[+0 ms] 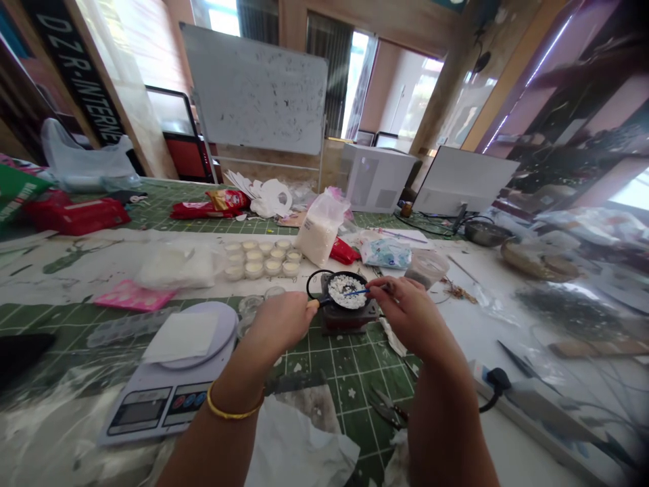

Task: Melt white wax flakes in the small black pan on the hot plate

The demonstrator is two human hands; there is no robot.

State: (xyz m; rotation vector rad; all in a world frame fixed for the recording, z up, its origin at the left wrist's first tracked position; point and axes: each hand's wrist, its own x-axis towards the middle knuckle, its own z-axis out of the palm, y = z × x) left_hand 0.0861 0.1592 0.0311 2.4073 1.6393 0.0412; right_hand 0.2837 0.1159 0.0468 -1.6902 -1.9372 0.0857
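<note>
A small black pan [366, 279] rests on a little dark burner [345, 319] in the middle of the table. White pellets or flakes [341, 287] lie in it. My left hand [284, 316] is closed round the pan's handle [315, 304], whose tan end shows past the fingers. From the right, my right hand [405, 308] pinches a thin blue stick [357, 292] with its tip among the white pieces. What sort of tool the stick is I cannot tell. A dark cable loops behind the pan.
Several candle cups [272, 267] stand left of a bag of white granules [319, 230]. A kitchen scale [203, 365] bears white sheets [180, 336] at the left. Near my right arm lie pliers [388, 408] and a power strip [527, 406]. A clear tub [426, 266] stands behind my right hand.
</note>
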